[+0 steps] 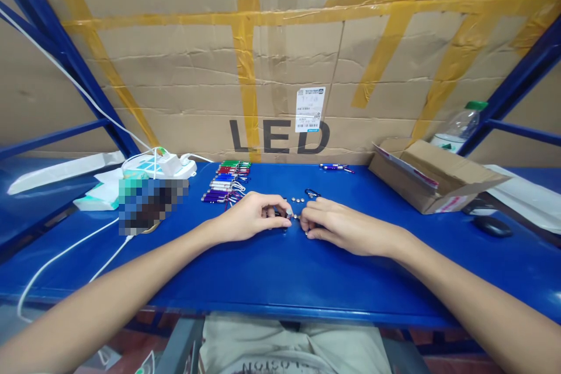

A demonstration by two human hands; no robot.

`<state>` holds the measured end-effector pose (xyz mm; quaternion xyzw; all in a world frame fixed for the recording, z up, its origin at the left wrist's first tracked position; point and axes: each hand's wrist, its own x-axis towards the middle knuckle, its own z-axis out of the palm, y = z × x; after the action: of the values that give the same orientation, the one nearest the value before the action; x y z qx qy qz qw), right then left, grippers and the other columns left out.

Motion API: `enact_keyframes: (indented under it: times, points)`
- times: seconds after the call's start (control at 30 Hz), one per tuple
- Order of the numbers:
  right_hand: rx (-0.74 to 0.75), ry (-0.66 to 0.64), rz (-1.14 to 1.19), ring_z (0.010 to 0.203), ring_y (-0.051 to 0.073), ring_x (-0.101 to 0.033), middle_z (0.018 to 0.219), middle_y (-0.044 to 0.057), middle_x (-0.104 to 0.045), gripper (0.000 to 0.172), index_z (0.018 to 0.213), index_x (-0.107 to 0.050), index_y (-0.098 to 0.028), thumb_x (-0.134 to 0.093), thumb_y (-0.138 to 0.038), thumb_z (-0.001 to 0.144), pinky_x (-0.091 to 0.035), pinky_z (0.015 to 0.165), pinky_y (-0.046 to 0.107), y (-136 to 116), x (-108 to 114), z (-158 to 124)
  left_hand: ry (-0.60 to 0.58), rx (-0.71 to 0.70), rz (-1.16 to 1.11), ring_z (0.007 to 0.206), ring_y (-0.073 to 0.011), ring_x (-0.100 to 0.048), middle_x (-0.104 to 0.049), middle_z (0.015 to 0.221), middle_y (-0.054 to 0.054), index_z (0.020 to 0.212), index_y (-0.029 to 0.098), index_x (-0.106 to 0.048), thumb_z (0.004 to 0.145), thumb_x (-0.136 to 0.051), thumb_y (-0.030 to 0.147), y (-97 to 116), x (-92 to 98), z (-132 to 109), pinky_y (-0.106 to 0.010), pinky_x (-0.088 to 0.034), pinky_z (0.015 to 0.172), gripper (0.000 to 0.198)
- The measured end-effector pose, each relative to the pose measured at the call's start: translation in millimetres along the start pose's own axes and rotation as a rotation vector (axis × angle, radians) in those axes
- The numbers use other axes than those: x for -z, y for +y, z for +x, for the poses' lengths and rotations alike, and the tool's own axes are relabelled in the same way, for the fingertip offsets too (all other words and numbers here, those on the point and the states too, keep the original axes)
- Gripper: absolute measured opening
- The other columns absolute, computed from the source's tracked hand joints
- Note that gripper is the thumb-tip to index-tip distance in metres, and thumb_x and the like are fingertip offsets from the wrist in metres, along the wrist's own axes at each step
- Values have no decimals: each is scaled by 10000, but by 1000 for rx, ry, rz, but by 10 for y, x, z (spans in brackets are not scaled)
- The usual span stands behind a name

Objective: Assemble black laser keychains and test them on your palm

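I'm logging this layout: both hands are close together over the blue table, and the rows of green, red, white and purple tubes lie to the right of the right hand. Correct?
Not quite: the head view shows the rows of tubes lying beyond the left hand, on the person's left. Both hands are indeed close together over the blue table.

1. A single camera worn on the person's head looks forward and down over a blue table [245,280].
2. The view faces a taped cardboard sheet [184,82] nearly square on, with the wearer's lap [293,342] at its bottom edge.
3. The left hand [256,216] and right hand [337,225] appear near the centre, at middle distance from the lens.
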<state>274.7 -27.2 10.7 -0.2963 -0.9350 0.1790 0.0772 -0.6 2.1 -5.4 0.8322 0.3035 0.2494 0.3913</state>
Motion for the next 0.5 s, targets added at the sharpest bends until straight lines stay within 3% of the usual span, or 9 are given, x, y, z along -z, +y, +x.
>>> enact_keyframes:
  times: [0.27,0.5]
  points:
    - [-56,-33,23,981,257,-574,1036,75,-672,47,1019,-595,-211,-562,-221,1052,-455,904,399,-15,-6,-5,-11,25,-24,763,-158,-694,-801,905,-31,1115,169,-773,931,-802,407,-14,-23,6,-249,-520,704,302]
    - [-48,-13,-2,944,243,-572,986,68,-660,71,970,-584,-202,-577,-197,1041,-444,894,380,-51,-41,16,-7,27,-12,739,-151,-674,-786,877,-24,1101,167,-770,930,-801,401,-19,-20,8,-246,-508,687,292]
